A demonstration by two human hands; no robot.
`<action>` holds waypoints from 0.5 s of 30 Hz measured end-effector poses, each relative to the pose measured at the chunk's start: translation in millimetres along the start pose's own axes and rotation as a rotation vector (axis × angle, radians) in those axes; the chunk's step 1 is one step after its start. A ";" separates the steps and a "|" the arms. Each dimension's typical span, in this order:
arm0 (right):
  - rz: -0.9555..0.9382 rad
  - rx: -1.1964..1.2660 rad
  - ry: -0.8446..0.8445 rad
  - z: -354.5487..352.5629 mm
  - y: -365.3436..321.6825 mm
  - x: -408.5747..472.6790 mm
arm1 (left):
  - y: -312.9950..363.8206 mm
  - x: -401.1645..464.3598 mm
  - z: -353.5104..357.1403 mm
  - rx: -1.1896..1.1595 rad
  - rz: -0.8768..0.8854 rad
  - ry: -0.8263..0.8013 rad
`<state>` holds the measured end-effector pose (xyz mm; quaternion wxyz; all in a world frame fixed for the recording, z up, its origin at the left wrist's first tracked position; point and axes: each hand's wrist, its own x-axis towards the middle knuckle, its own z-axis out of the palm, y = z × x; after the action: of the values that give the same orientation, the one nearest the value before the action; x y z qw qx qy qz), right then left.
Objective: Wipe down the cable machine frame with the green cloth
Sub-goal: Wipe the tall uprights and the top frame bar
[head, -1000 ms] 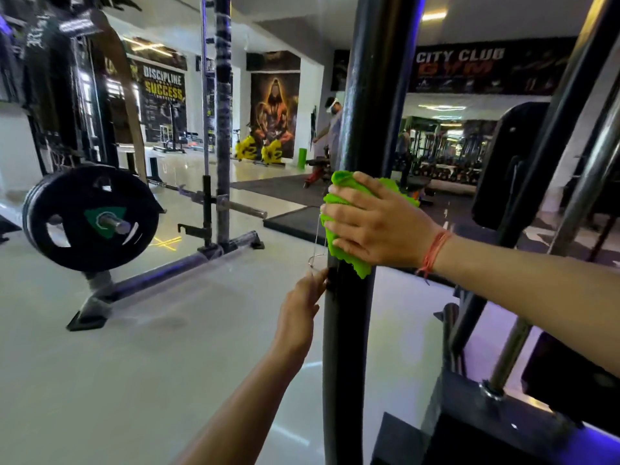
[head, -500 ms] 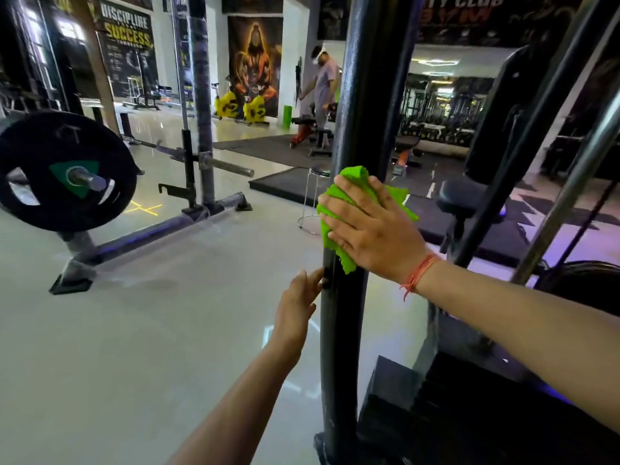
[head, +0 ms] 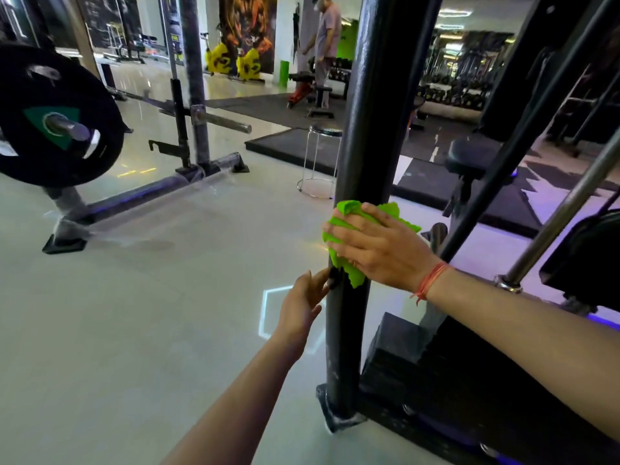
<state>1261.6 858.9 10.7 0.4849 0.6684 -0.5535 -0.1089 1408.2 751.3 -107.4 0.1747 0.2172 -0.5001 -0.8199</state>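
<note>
The black upright post (head: pixel 375 129) of the cable machine frame stands right in front of the person, running from the top of the view down to its foot on the pale floor (head: pixel 167 297). The right hand (head: pixel 379 250) lies flat against the post about halfway up, fingers spread and fairly straight, pressing the green cloth (head: pixel 345 226) onto the metal. The cloth is bunched under the palm, its crinkled edges sticking out above the fingers, to the right of the post and below the heel of the hand. An orange thread band (head: pixel 431 283) circles that wrist.

Just below the cloth, on the post's left side, the left hand (head: pixel 303 303) reaches in with loosely extended fingers, the fingertips touching a small dark knob on the post; whether they pinch it I cannot tell.

Left of the post, well apart, a black weight plate (head: pixel 60 119) sits on a bar (head: pixel 221 122) in a rack. Behind the post stands a round metal stool (head: pixel 318 159), and farther back another person (head: pixel 327 38) bends near a bench. Right of the post, slanted steel rods (head: pixel 563 203) rise from the machine's dark base (head: pixel 436 380).
</note>
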 end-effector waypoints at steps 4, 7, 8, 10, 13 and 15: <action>0.215 0.036 0.011 7.7 -30.7 -16.2 | -22.8 4.5 -7.9 0.024 -0.031 -0.015; 0.089 0.069 -0.146 16.4 -61.9 -29.0 | -38.1 7.3 -12.9 0.026 -0.025 -0.022; 0.062 0.073 -0.171 15.7 -60.9 -30.4 | -43.0 6.9 -14.3 0.024 -0.032 -0.020; 0.117 0.082 -0.149 13.7 -56.5 -33.0 | -53.3 6.6 -17.4 0.027 -0.044 -0.008; 0.215 0.077 -0.140 21.7 -79.6 -49.2 | -73.7 6.9 -22.2 0.020 -0.090 -0.008; 0.090 0.124 -0.232 31.5 -103.4 -64.0 | -85.6 4.9 -25.3 0.038 -0.116 -0.016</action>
<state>1282.5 887.8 -109.8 0.3798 0.6547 -0.6407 -0.1291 1411.5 767.5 -195.2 0.1187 0.2423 -0.5035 -0.8208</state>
